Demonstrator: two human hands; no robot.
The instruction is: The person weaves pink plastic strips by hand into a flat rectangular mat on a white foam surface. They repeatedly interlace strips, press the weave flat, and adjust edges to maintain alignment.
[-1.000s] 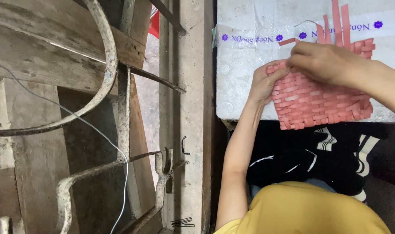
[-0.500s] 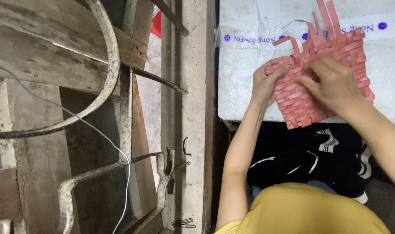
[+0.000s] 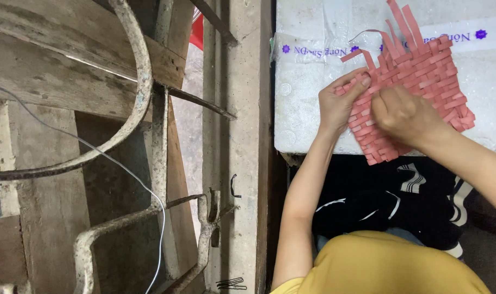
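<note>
Risk of unravelling: pink woven strip mat (image 3: 416, 92) flat on white foam box (image 3: 302, 120), loose strip ends (image 3: 403, 22) toward 12 o'clock. Left hand (image 3: 340, 106) pinching 9 o'clock edge; right hand (image 3: 403, 114) pressing centre, closure unclear. Easily shifted weave if pressure slips.

I see bare room on the white foam board (image 3: 307, 117) left of my left hand (image 3: 340, 103) and along its top edge. The pink woven strip mat (image 3: 422, 81) fills the middle. A grey concrete post (image 3: 248, 136) walls off the left side.
</note>
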